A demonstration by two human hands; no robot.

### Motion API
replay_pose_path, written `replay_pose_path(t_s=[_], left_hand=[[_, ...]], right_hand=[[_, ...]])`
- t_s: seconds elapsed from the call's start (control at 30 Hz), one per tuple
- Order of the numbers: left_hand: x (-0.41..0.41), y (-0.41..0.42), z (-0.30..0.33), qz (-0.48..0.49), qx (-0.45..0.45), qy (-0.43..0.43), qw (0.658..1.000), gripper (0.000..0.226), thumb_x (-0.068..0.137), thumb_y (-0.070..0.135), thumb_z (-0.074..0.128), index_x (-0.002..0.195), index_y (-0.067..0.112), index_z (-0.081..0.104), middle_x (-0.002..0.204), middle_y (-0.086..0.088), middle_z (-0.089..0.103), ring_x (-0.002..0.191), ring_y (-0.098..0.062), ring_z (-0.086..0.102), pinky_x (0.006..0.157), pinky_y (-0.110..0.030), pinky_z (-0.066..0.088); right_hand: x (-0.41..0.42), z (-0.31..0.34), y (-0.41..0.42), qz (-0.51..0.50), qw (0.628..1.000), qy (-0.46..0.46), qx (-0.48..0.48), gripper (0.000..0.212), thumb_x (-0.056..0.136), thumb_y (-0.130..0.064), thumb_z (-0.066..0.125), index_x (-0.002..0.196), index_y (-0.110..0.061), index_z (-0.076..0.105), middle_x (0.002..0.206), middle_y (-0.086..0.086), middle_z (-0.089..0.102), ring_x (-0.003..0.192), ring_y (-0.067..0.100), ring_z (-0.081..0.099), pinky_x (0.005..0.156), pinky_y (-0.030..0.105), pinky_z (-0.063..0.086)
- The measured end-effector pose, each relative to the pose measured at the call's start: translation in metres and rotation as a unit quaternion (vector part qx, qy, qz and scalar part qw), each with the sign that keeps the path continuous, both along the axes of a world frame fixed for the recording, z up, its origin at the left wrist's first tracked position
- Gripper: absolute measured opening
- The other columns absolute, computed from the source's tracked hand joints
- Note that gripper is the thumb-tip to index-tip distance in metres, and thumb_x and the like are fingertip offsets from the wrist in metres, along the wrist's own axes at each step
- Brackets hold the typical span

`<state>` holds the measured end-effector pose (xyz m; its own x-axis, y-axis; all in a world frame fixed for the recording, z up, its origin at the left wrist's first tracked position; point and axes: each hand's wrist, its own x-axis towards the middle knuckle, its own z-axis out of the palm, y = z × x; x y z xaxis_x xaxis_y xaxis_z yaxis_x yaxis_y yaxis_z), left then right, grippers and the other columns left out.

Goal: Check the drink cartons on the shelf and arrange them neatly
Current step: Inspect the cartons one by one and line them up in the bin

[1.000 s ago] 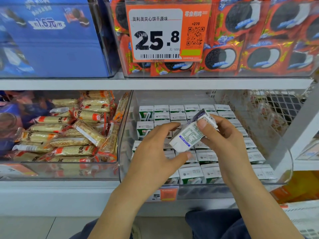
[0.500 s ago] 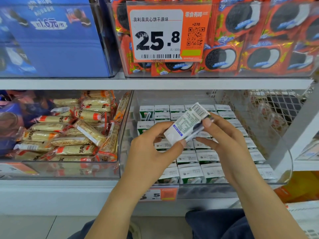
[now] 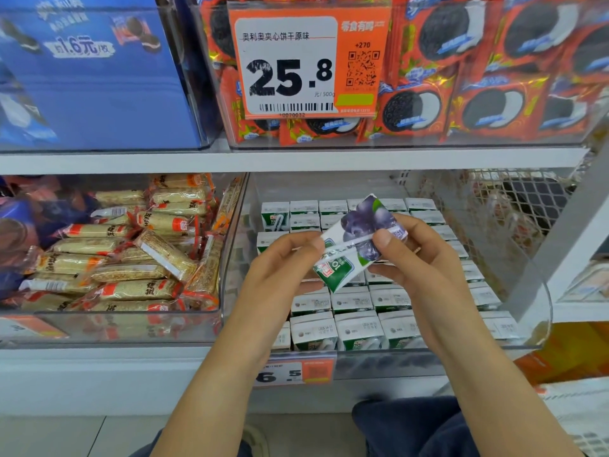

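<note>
A small drink carton (image 3: 354,240), white and green with a purple blueberry picture and a straw taped across its face, is held tilted above the clear bin (image 3: 540,311). My left hand (image 3: 280,275) pinches its left edge and my right hand (image 3: 425,262) grips its right side, thumb on the front. Below, several matching white and green cartons (image 3: 359,328) stand in rows inside the bin, partly hidden by my hands.
Left of the carton bin, a second clear bin (image 3: 108,324) holds wrapped yellow snack bars. The shelf above carries red cookie packs (image 3: 487,107), a blue box (image 3: 95,77) and an orange price tag (image 3: 309,64). A wire mesh panel (image 3: 487,206) closes the right side.
The carton has been turned in my hands: its printed label side faced me before, now the blueberry front with the straw does. Both hands kept hold and stayed above the bin.
</note>
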<state>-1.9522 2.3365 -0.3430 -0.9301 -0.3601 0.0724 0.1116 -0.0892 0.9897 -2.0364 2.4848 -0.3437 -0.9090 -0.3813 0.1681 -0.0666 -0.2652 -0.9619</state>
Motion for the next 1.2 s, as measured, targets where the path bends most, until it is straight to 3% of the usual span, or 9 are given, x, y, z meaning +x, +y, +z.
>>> replay_pose_path(t_s=[0.2, 0.53, 0.67, 0.73, 0.83, 0.93, 1.07, 1.13, 1.2], left_hand=[[0.001, -0.003, -0.002, -0.037, 0.015, -0.013, 0.999, 0.027, 0.096, 0.011, 0.05, 0.108, 0.031, 0.064, 0.102, 0.016, 0.071, 0.1, -0.004, 0.065, 0.082, -0.022, 0.055], [0.003, -0.005, -0.001, -0.04, -0.001, -0.006, 0.999, 0.035, 0.096, 0.002, 0.048, 0.118, 0.027, 0.059, 0.121, 0.003, 0.066, 0.111, -0.012, 0.062, 0.091, -0.027, 0.053], [0.003, -0.006, -0.001, -0.031, 0.031, 0.005, 0.999, 0.029, 0.086, 0.022, 0.06, 0.114, 0.027, 0.064, 0.111, 0.005, 0.07, 0.103, -0.01, 0.066, 0.081, -0.019, 0.053], [0.004, -0.007, 0.0, -0.04, 0.053, 0.006, 0.998, 0.035, 0.079, 0.032, 0.067, 0.114, 0.025, 0.065, 0.108, 0.002, 0.072, 0.102, -0.013, 0.067, 0.081, -0.02, 0.053], [0.003, -0.004, 0.0, -0.033, 0.042, -0.001, 0.999, 0.046, 0.072, 0.027, 0.08, 0.115, 0.029, 0.064, 0.104, 0.002, 0.072, 0.099, -0.014, 0.069, 0.084, -0.029, 0.055], [0.001, -0.002, 0.002, 0.026, 0.044, 0.034, 0.998, 0.052, 0.066, 0.026, 0.075, 0.116, 0.028, 0.062, 0.093, 0.006, 0.073, 0.095, -0.012, 0.069, 0.079, -0.023, 0.056], [0.007, -0.007, 0.008, 0.084, -0.054, 0.097, 0.99, 0.052, 0.077, 0.022, 0.078, 0.122, 0.029, 0.054, 0.1, 0.008, 0.074, 0.094, -0.006, 0.068, 0.073, -0.015, 0.052], [0.011, -0.007, 0.008, 0.092, -0.154, 0.101, 0.979, 0.05, 0.08, 0.019, 0.075, 0.121, 0.036, 0.053, 0.103, 0.015, 0.072, 0.096, -0.003, 0.067, 0.077, -0.014, 0.051], [0.014, -0.005, 0.005, 0.084, -0.226, 0.09, 0.966, 0.053, 0.079, 0.014, 0.076, 0.117, 0.041, 0.052, 0.103, 0.023, 0.069, 0.099, 0.002, 0.064, 0.082, -0.011, 0.048]], right_hand=[[0.004, 0.001, 0.001, 0.013, 0.995, 0.099, 0.006, 0.035, 0.069, -0.018, 0.073, 0.101, -0.031, 0.067, 0.095, -0.01, 0.071, 0.091, 0.009, 0.066, 0.07, 0.021, 0.054], [0.006, 0.004, 0.001, 0.044, 0.991, 0.127, -0.011, 0.043, 0.07, -0.008, 0.071, 0.108, -0.025, 0.063, 0.101, -0.013, 0.07, 0.099, 0.008, 0.064, 0.074, 0.021, 0.053], [0.004, 0.002, 0.0, 0.012, 0.997, 0.074, -0.014, 0.042, 0.068, -0.017, 0.08, 0.108, -0.019, 0.065, 0.096, -0.005, 0.071, 0.091, 0.014, 0.067, 0.073, 0.024, 0.055], [0.002, 0.001, -0.002, -0.007, 1.0, 0.01, -0.021, 0.046, 0.065, -0.03, 0.074, 0.107, -0.012, 0.066, 0.091, 0.003, 0.07, 0.083, 0.014, 0.069, 0.07, 0.022, 0.055], [0.0, 0.001, -0.003, -0.007, 0.998, -0.055, -0.026, 0.056, 0.063, -0.036, 0.069, 0.108, -0.003, 0.065, 0.089, 0.01, 0.07, 0.078, 0.014, 0.069, 0.069, 0.022, 0.055], [-0.001, 0.002, 0.0, 0.026, 0.998, -0.062, 0.002, 0.054, 0.063, -0.033, 0.07, 0.11, -0.008, 0.063, 0.088, 0.005, 0.07, 0.078, 0.013, 0.069, 0.073, 0.027, 0.058], [0.005, -0.001, -0.002, 0.065, 0.986, 0.035, 0.152, 0.056, 0.064, -0.038, 0.079, 0.116, -0.032, 0.058, 0.106, -0.011, 0.068, 0.1, 0.002, 0.063, 0.088, 0.023, 0.053], [0.009, -0.003, -0.006, 0.032, 0.969, 0.126, 0.209, 0.065, 0.064, -0.039, 0.078, 0.121, -0.046, 0.048, 0.119, -0.019, 0.056, 0.109, -0.01, 0.052, 0.091, 0.01, 0.045], [0.01, -0.003, -0.011, 0.021, 0.932, 0.244, 0.267, 0.07, 0.071, -0.035, 0.077, 0.127, -0.052, 0.038, 0.125, -0.025, 0.048, 0.116, -0.011, 0.044, 0.094, 0.005, 0.036]])
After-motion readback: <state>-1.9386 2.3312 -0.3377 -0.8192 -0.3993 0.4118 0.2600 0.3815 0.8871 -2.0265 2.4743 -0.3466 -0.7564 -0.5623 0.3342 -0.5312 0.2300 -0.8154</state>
